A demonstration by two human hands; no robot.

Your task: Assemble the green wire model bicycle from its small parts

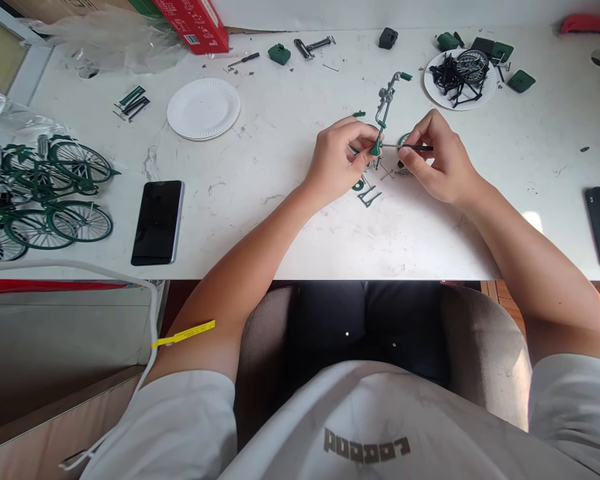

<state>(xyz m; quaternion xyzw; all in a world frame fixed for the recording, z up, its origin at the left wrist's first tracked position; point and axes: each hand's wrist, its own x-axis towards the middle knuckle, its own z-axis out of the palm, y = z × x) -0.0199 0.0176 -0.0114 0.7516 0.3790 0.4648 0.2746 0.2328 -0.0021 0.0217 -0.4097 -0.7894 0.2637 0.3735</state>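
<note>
Green model part [376,145] pinched in left hand [341,155]; right hand [441,155] grips screwdriver [416,147].

Some things are partly hidden, cut off or too tiny.
The left hand [343,157] hides part of the green piece [377,147] it holds, and the right hand [443,159] covers some of the thin tool [393,146]. The bikes [80,163] and red box [195,27] run off the edges. The little bits [387,173] under the hands are too small to name.
</note>
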